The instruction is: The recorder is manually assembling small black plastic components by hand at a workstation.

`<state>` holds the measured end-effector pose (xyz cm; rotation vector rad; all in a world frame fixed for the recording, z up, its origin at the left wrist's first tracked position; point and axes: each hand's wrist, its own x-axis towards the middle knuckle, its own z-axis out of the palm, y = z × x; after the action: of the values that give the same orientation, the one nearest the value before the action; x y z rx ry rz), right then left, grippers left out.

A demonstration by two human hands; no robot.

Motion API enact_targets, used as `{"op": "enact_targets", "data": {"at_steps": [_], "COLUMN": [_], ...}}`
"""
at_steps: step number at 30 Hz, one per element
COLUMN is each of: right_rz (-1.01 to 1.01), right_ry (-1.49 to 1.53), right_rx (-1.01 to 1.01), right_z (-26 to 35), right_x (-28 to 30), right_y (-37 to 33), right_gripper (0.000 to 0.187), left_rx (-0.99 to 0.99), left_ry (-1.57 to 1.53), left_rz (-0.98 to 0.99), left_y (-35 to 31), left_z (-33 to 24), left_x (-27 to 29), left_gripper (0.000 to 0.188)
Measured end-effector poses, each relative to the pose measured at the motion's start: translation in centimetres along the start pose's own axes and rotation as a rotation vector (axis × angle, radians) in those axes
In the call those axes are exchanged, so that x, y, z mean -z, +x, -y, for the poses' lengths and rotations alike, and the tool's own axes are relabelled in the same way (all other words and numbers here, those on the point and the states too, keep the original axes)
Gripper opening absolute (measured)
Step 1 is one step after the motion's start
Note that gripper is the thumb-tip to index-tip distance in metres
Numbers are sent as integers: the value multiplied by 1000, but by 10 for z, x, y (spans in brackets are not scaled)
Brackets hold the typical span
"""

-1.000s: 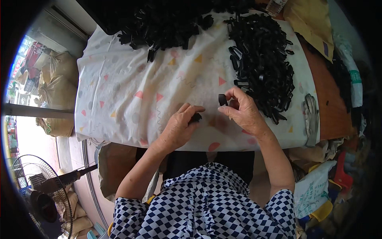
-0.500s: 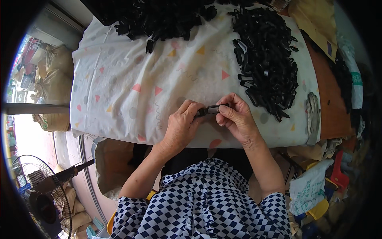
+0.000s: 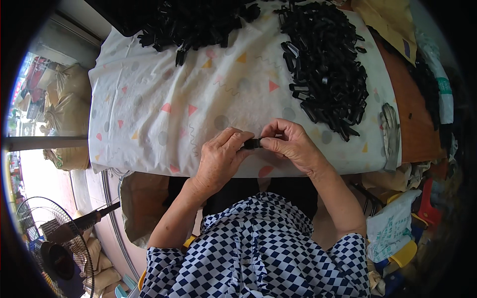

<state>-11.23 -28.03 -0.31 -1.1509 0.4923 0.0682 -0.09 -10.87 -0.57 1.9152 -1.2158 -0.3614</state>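
Right hand (image 3: pixel 290 143) neared left hand (image 3: pixel 220 155), black piece (image 3: pixel 253 143) between.

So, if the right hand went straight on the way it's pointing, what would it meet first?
The right hand points left, so first the small black piece it already seems to touch, then probably the left hand, though depth is unclear.

I am facing a reddish-brown table (image 3: pixel 420 130) under a wrinkled white cover (image 3: pixel 149 94) printed with coloured shapes, while bright daylight (image 3: pixel 42 179) is entering at my left above a black round-caged fan (image 3: pixel 57 258).
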Motion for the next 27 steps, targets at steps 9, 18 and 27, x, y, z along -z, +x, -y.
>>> {"op": "enact_targets", "data": {"at_steps": [9, 18, 27], "right_rz": [110, 321, 561], "right_ry": [-217, 288, 273], "right_rx": [-138, -245, 72], "right_z": [-3, -17, -26], "right_x": [10, 21, 15], "right_y": [-23, -45, -54], "right_gripper": [15, 29, 59], "left_rx": [-216, 79, 324], "left_ry": [174, -157, -1024], "left_rz": [95, 235, 77], "left_y": [-8, -1, 0], "left_z": [-22, -61, -52], "left_x": [4, 2, -13], "left_gripper": [26, 22, 24]}}
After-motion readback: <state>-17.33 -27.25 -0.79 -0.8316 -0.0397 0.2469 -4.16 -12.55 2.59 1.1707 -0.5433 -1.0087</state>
